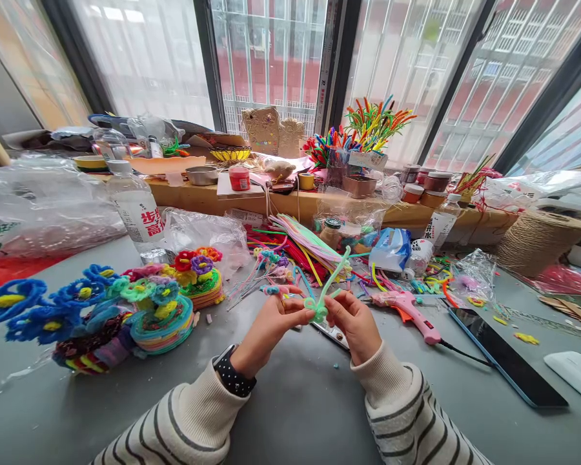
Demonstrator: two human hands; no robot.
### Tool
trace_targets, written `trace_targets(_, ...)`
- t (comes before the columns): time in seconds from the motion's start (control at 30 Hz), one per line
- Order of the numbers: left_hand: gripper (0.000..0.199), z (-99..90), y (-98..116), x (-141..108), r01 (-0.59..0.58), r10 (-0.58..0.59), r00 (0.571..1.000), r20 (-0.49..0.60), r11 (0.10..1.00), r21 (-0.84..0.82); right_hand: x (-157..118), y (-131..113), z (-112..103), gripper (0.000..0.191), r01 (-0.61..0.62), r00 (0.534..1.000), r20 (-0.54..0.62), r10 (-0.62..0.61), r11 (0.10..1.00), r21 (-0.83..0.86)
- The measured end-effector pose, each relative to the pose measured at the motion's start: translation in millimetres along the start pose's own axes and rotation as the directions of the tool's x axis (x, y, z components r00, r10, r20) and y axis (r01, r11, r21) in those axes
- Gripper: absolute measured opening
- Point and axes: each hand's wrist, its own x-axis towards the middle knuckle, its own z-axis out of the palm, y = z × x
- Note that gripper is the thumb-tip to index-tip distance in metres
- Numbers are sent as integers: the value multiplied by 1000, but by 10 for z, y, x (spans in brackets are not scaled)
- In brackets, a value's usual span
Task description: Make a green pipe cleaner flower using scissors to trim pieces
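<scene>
Left hand (271, 326), right hand (356, 325), both pinching green pipe cleaner (319, 309), bottle (134, 210) beyond (label (150, 223) showing red 高)

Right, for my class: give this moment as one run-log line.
left hand: pinching green pipe-cleaner piece | right hand: pinching it too | shape: looped, long end sticking up | pink glue gun: lying on table

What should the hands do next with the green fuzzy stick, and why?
Perhaps the right hand could bend the long end of the green stick into another loop: that end pokes up loose, while the left hand pinches the looped part.
</scene>
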Motion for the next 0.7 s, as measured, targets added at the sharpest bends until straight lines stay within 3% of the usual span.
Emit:
trace_targets(0.1, 40, 11, 19, -18, 17, -17, 1000, 0, 998, -67, -13, 16, 2, 19, -2, 1000, -28, 3, 1000, 26)
trace_targets(0.3, 41, 32, 55, -30, 28, -36, 998, -58, 992, -123, -30, 45, 28, 17, -21, 999, 30, 20, 999, 30)
trace_targets(0.53, 45, 22, 43, -25, 31, -37, 997, -73, 996, -81, -30, 41, 11, 11, 168, 985, 33, -168, 986, 8)
trace_targets(0.7, 47, 25, 32, -25, 50, -52, 995, -90, 998, -27, -46, 38, 13, 10, 156, 983, 91, -156, 988, 10)
